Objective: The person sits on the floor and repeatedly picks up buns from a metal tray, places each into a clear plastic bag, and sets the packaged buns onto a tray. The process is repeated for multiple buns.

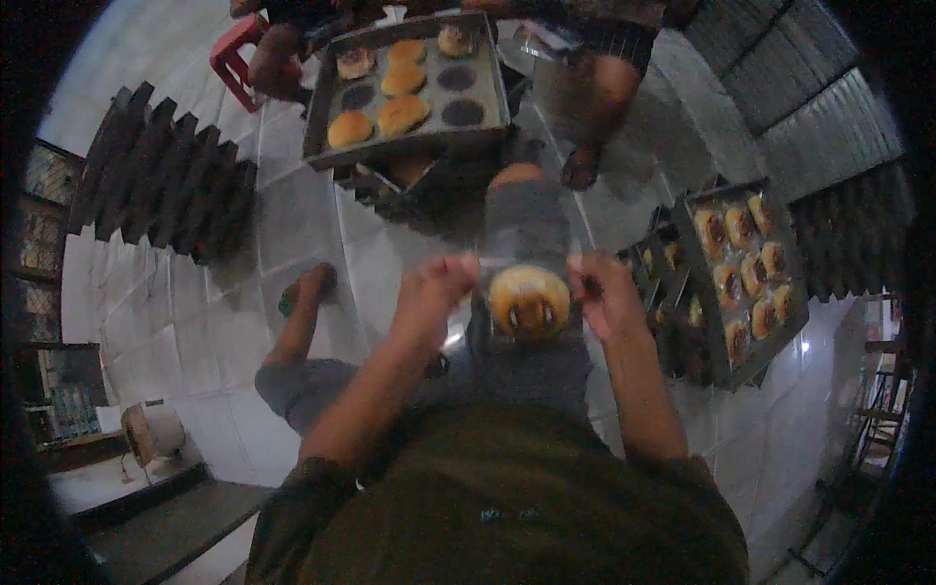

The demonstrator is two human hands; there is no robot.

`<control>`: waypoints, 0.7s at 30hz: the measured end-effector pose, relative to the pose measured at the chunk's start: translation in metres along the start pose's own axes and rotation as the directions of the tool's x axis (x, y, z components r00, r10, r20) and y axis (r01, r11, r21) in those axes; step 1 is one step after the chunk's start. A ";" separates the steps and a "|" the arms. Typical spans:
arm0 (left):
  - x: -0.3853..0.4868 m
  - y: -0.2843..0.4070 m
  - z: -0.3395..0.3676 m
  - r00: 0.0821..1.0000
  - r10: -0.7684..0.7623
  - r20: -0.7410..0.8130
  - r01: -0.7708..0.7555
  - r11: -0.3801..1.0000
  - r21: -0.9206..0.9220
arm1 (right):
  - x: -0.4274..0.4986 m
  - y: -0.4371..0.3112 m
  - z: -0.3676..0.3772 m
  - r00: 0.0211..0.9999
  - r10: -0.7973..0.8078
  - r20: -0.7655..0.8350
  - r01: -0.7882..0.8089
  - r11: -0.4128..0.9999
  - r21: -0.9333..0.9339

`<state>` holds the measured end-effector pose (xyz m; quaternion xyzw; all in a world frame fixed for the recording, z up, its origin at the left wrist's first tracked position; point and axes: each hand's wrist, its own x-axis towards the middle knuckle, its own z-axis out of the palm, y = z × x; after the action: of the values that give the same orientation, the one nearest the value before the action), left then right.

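A round golden bun [529,289] with a dark brown topping sits in what looks like a clear plastic bag, in front of my lap. My left hand [435,292] pinches the bag's upper left corner between thumb and fingers. On the opposite side, my right hand [605,294] grips the upper right corner. The bag hangs between both hands, with the bun low inside it. Blur hides the exact edges of the plastic. Beyond my knee stands a metal baking tray [409,150] holding several golden buns [402,113], some plain and some topped.
To my right, a tilted tray [786,344] carries several wrapped buns [757,272]. Stacks of dark baking trays [164,172] stand at left on the tiled floor [292,194]. Another person's leg [607,95] is beyond, right of the bun tray. A red plastic stool [238,55] is at far left.
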<state>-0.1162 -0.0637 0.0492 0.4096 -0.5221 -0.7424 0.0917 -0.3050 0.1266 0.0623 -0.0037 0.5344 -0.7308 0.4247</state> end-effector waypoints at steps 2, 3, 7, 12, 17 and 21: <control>0.000 0.015 -0.001 0.998 0.057 -0.037 -0.063 0.981 -0.182 | 0.001 -0.001 0.007 0.997 -0.060 0.043 0.060 0.998 0.019; -0.001 0.024 0.000 0.995 0.093 -0.040 -0.101 0.961 -0.257 | 0.000 -0.002 0.010 0.987 -0.119 0.111 0.114 0.992 0.049; -0.033 0.027 -0.009 0.953 0.302 -0.015 -0.302 0.951 -0.062 | -0.031 -0.002 0.003 0.991 -0.119 0.057 0.127 0.977 -0.174; -0.075 -0.068 -0.016 0.992 -0.015 0.123 -0.018 0.964 0.265 | -0.101 0.059 -0.042 0.990 0.046 -0.132 -0.087 0.941 -0.327; -0.063 -0.107 -0.013 0.922 0.316 0.222 -0.381 0.647 0.661 | -0.081 0.103 -0.083 0.941 -0.301 -0.153 0.080 0.639 -0.765; -0.057 -0.089 -0.001 0.922 0.332 0.198 -0.359 0.550 0.754 | -0.055 0.075 -0.068 0.939 -0.180 -0.292 0.014 0.870 -0.493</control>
<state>-0.0526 0.0061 0.0027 0.2858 -0.8621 -0.4164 0.0411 -0.2549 0.2087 -0.0007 -0.0153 0.7620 -0.5848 0.2775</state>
